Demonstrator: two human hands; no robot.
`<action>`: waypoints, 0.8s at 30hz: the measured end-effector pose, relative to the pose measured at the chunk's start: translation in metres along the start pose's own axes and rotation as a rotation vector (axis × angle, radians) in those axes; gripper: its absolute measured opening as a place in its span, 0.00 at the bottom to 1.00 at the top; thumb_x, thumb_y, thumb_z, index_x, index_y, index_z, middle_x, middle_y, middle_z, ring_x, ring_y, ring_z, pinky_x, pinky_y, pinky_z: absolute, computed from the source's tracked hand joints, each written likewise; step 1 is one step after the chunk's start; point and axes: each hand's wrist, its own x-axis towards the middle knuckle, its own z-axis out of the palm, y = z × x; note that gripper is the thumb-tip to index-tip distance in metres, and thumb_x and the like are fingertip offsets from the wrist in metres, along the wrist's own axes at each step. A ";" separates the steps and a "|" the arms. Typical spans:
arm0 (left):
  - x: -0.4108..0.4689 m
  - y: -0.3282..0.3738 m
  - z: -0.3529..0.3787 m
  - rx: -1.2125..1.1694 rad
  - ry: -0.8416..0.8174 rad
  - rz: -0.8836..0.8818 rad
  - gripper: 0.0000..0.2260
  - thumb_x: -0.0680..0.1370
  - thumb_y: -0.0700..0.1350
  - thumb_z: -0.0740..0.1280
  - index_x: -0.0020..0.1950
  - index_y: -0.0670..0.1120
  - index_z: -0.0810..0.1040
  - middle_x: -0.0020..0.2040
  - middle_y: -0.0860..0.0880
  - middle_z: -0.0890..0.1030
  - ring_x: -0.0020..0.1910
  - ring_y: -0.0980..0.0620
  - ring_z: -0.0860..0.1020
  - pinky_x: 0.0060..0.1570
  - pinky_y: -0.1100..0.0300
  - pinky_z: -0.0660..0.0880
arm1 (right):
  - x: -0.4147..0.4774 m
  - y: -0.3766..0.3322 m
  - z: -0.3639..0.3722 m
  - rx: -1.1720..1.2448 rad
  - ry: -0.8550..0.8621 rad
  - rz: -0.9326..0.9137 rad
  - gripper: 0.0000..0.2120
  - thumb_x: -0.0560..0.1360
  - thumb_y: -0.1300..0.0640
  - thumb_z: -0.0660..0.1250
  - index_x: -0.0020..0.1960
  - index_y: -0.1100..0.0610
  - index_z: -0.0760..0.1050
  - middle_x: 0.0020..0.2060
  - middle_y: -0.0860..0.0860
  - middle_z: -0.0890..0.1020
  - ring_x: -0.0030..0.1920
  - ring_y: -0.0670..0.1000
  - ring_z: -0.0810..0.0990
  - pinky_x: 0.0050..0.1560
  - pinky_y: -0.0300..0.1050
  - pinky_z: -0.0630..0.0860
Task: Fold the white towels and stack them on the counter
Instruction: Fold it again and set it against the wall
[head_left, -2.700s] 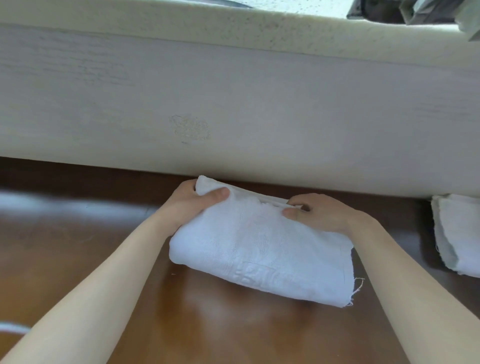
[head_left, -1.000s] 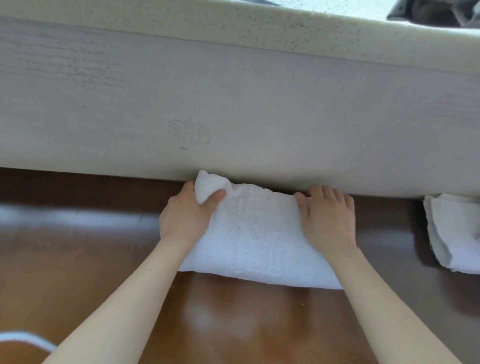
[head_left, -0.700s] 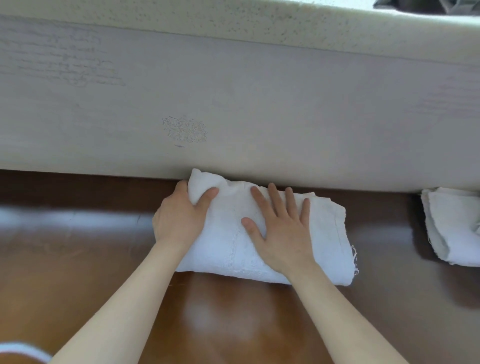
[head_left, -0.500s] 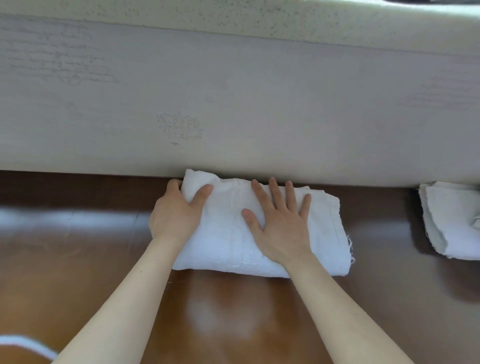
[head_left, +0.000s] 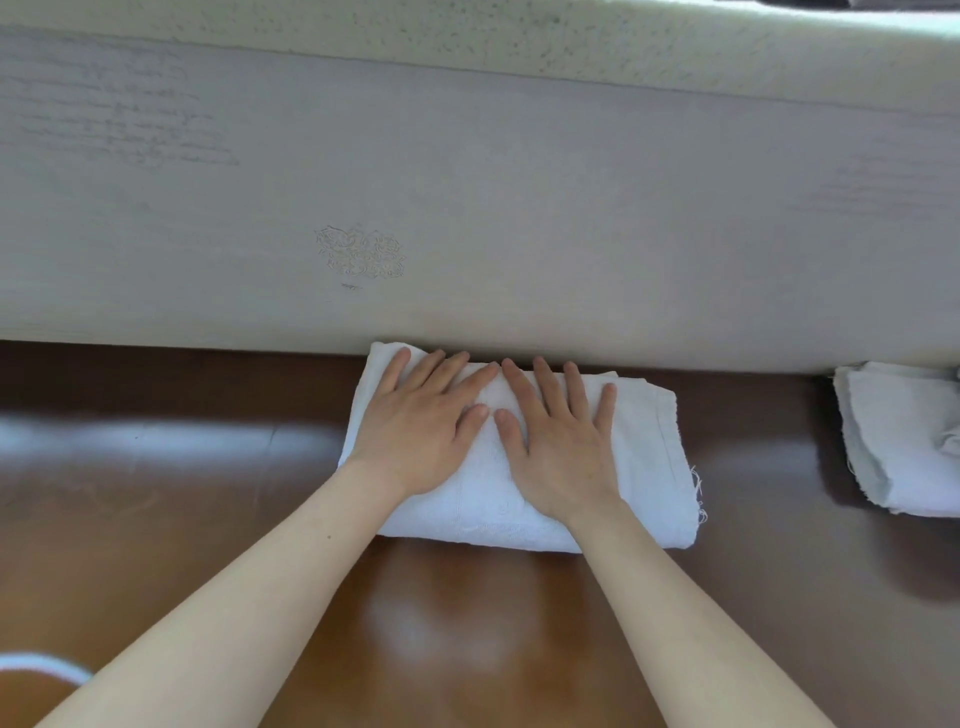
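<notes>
A folded white towel (head_left: 649, 457) lies on the glossy brown counter (head_left: 208, 519), its far edge against the pale grey wall panel. My left hand (head_left: 423, 431) rests flat on the towel's left half, fingers spread. My right hand (head_left: 561, 441) lies flat beside it on the middle of the towel, fingers spread, thumbs nearly touching. Neither hand grips the cloth. The towel's right end shows a frayed edge. A second folded white towel (head_left: 904, 447) sits at the right edge of the view, apart from the first.
The pale grey wall panel (head_left: 467, 182) rises right behind the towels, with a speckled ledge (head_left: 571, 47) above it. A white curved rim (head_left: 41, 670) shows at the bottom left corner. Bare brown counter stretches left and in front of the towel.
My left hand has let go of the towel's left corner and now lies flat on it. My right hand stays flat on the towel. The towel has been pressed flatter.
</notes>
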 end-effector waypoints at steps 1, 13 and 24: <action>0.001 -0.002 0.001 -0.008 -0.006 -0.002 0.28 0.79 0.62 0.37 0.80 0.62 0.49 0.81 0.54 0.56 0.80 0.53 0.51 0.77 0.51 0.39 | -0.001 0.001 0.000 0.011 0.007 -0.016 0.28 0.81 0.37 0.37 0.79 0.40 0.41 0.80 0.48 0.49 0.79 0.54 0.41 0.75 0.66 0.37; 0.011 -0.014 -0.010 0.048 0.016 -0.042 0.27 0.81 0.65 0.46 0.77 0.56 0.62 0.71 0.57 0.72 0.71 0.54 0.65 0.71 0.57 0.50 | -0.012 0.037 -0.005 0.073 0.048 0.120 0.32 0.79 0.33 0.38 0.80 0.43 0.43 0.80 0.48 0.44 0.79 0.50 0.38 0.77 0.55 0.36; 0.011 -0.020 -0.004 -0.016 0.088 -0.064 0.25 0.80 0.65 0.47 0.73 0.58 0.67 0.67 0.58 0.74 0.69 0.56 0.67 0.74 0.52 0.53 | -0.022 -0.004 0.009 0.030 0.060 -0.045 0.31 0.79 0.32 0.39 0.80 0.40 0.43 0.80 0.47 0.44 0.79 0.51 0.39 0.77 0.59 0.39</action>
